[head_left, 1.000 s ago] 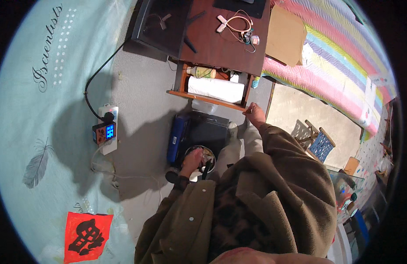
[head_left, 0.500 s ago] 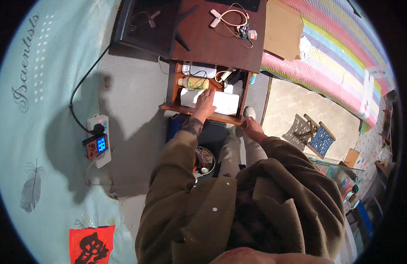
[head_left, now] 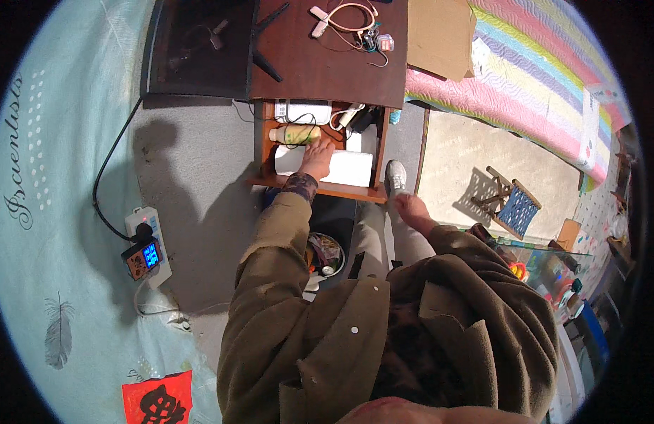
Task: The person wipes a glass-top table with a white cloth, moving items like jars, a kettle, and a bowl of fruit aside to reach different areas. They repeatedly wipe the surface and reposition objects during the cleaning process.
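An open wooden drawer (head_left: 318, 189) is pulled out from under a reddish-brown tabletop. My left hand (head_left: 317, 160) reaches into it, palm down over a white paper-like roll or packet (head_left: 352, 168). Its fingers extend toward the right end of a yellow bottle with a pale cap (head_left: 295, 134), but whether they touch it is unclear. A dark cord loops over the bottle. Behind lie a white flat device (head_left: 304, 111), a white plug-like piece (head_left: 347, 116) and dark items. My right hand (head_left: 412, 210), loosely closed with nothing visible in it, is just off the drawer's right front corner.
On the tabletop (head_left: 327, 63) are a pink looped cord and small trinkets, beside a dark screen (head_left: 198, 53). A power strip (head_left: 149, 244) lies at left. A bin (head_left: 325, 256) stands below the drawer. A folding stool (head_left: 514, 205) and cardboard (head_left: 440, 39) are at right.
My right hand has come off the drawer's front corner and drawn slightly back. My left hand has shifted a little farther into the drawer, toward the bottle. The whole view has shifted slightly.
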`<action>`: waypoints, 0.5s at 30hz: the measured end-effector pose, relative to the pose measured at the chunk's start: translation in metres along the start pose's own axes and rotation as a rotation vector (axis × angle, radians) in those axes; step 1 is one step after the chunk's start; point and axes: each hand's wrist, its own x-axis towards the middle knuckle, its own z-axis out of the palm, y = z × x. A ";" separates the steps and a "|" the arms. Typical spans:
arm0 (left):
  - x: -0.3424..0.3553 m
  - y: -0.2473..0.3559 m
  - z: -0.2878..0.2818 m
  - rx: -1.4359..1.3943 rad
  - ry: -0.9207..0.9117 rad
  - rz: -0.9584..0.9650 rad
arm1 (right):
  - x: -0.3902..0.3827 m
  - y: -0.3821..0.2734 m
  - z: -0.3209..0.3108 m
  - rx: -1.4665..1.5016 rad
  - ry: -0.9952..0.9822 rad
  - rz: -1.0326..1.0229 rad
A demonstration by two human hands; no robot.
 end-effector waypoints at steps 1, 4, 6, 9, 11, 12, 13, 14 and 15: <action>0.008 0.000 0.000 -0.057 -0.145 -0.041 | 0.009 -0.003 -0.005 0.045 0.112 0.002; 0.030 0.006 0.006 -0.245 -0.247 -0.202 | 0.033 -0.012 -0.014 0.192 0.218 -0.036; 0.044 0.019 0.014 -0.178 -0.206 -0.281 | 0.044 -0.017 -0.011 0.215 0.132 0.030; 0.061 0.049 0.034 -0.249 -0.057 -0.501 | 0.042 -0.024 0.007 0.153 -0.061 -0.059; 0.068 0.066 0.051 -0.266 0.016 -0.636 | 0.035 -0.026 0.020 0.126 -0.039 -0.114; 0.076 0.067 0.056 -0.323 -0.034 -0.666 | 0.032 -0.027 0.024 0.093 0.035 -0.170; 0.084 0.067 0.061 -0.307 -0.049 -0.689 | 0.028 -0.027 0.026 0.036 0.041 -0.173; 0.088 0.066 0.066 -0.281 -0.073 -0.719 | 0.025 -0.026 0.026 0.100 0.067 -0.156; 0.087 0.062 0.070 -0.210 -0.057 -0.629 | 0.022 -0.025 0.024 0.146 0.028 -0.088</action>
